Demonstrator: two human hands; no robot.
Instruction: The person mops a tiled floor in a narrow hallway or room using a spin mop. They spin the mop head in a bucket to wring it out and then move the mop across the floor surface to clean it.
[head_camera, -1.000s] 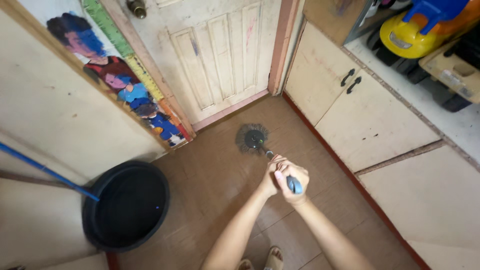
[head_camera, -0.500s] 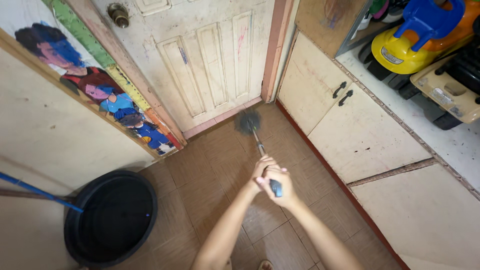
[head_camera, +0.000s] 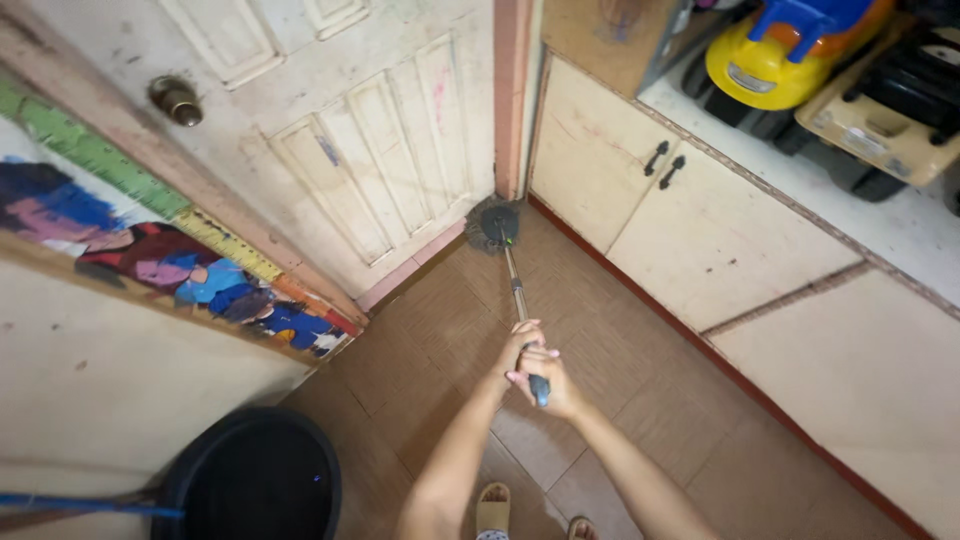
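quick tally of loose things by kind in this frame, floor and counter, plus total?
Mop, both hands on its handle: 1
Black tub: 1
Blue pole: 1
Ride-on toy cars, yellow and beige: 2
Sandals: 2
Total: 7

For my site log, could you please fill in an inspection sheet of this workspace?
Surface: brown tiled floor, bare near the mop.
Job's things: long-handled mop with dark round head, head in the corner by the worn cream panelled door.
Clutter: round black plastic tub at lower left, blue pole beside it.
Grips: left hand and right hand both closed on the mop handle.
Cables: nothing seen.
Surroundings: cream cabinet doors with black handles; yellow and blue ride-on toy car on the counter; painted height chart on the wall.
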